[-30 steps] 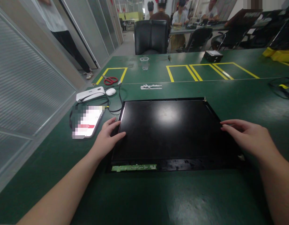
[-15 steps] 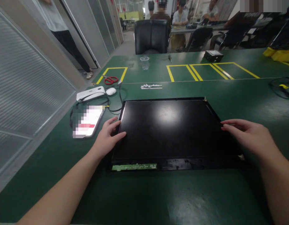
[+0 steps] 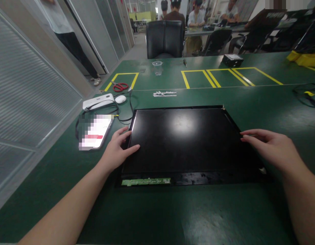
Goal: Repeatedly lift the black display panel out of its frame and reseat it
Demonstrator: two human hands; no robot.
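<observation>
A black flat screen panel (image 3: pixel 183 146) in a dark frame lies flat on the green table, a green circuit board strip (image 3: pixel 145 181) along its near edge. My left hand (image 3: pixel 116 149) rests at the panel's left side, fingers apart by the rim, thumb stretched over the glass. At the right rim, the thumb and fingers of my right hand (image 3: pixel 272 146) are pinched together on the panel's edge. Small pale tabs show at the panel's right corners.
Left of the panel lie a lit phone (image 3: pixel 96 132), a white device (image 3: pixel 98 101), a white mouse (image 3: pixel 120 99), cables and red-handled scissors (image 3: pixel 120 87). Farther back are white strips (image 3: pixel 164 94), a plastic cup (image 3: pixel 157 68) and a black box (image 3: pixel 232 60). People sit beyond the black chair (image 3: pixel 164 40).
My left thumb has slid slightly inward over the glass. The right hand and the panel look almost unmoved, and the view has shifted only a little.
</observation>
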